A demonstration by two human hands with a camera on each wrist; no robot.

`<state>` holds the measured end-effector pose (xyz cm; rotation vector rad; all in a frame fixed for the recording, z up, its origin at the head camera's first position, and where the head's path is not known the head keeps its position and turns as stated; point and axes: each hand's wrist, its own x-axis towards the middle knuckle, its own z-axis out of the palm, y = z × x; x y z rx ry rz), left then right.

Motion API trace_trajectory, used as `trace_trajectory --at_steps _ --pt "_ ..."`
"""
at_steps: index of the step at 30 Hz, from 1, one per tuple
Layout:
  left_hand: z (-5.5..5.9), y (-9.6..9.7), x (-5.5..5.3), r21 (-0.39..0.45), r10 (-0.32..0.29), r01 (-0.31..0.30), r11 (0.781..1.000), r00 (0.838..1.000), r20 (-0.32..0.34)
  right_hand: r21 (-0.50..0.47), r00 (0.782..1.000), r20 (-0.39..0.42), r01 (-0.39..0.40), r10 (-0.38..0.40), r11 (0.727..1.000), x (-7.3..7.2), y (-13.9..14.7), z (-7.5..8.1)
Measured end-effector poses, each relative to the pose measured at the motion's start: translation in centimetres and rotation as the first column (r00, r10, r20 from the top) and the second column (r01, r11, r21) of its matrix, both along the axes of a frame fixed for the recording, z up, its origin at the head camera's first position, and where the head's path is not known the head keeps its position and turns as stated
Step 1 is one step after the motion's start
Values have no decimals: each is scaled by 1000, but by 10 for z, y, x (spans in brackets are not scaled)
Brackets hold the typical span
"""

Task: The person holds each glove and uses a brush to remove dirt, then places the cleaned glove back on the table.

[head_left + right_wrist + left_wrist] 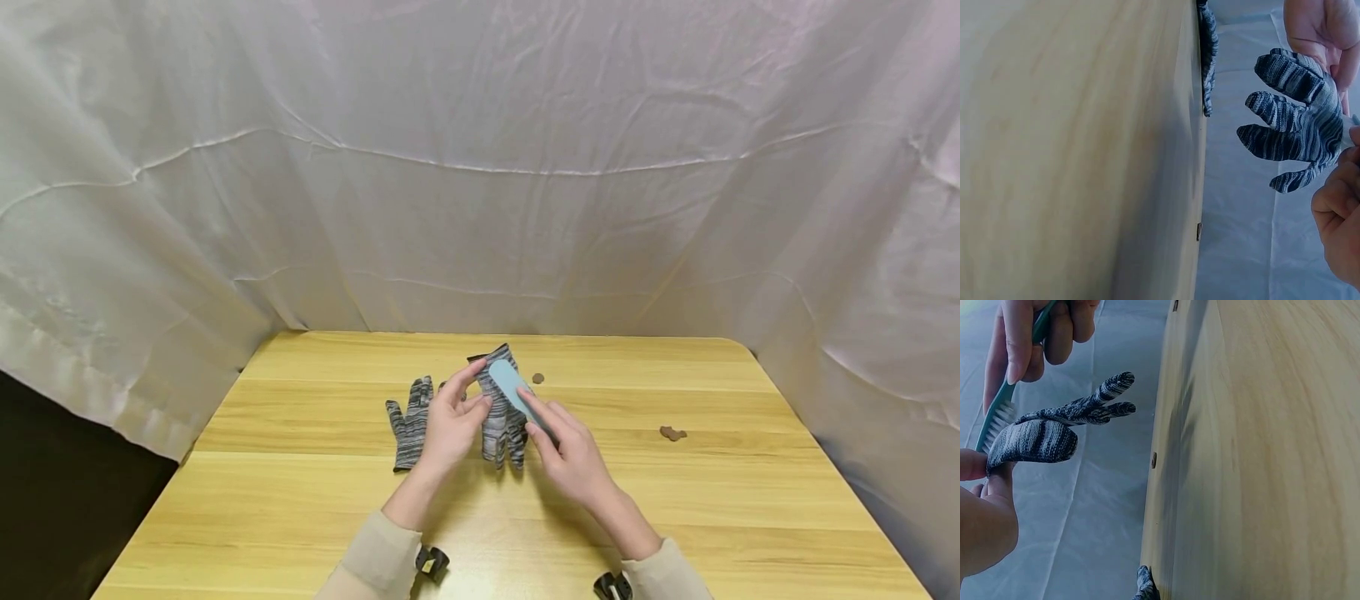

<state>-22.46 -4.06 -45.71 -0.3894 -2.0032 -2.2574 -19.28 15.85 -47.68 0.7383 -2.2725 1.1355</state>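
Observation:
My left hand (448, 429) pinches a grey-and-black knitted glove (495, 433) near its cuff and holds it up over the table, its fingers hanging down. In my right hand (576, 457) is a light blue-green brush (507, 383), gripped by the handle. The left wrist view shows its white bristles (1001, 420) against the glove's fabric. Seen from the right wrist, the glove (1313, 128) hangs with its fingers spread, and the brush is mostly hidden there. A second matching glove (410, 433) lies on the table, partly behind my left hand.
A small round brown piece (537, 378) lies on the wooden table (300, 517) behind the brush. More brown bits (672, 434) lie farther right. A pale curtain (480, 225) hangs behind the table and along both sides.

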Motion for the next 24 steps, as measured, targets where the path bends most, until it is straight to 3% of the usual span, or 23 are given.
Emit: trace_trajectory --at_steps 8,24 --pt "2 0 1 7 6 -6 1000 1000 -10 -30 999 -44 -1 -1 1000 -2 2 -1" --pt "3 -1 1 23 -1 1 1000 1000 -9 -45 998 -46 41 -43 998 -6 7 -3"
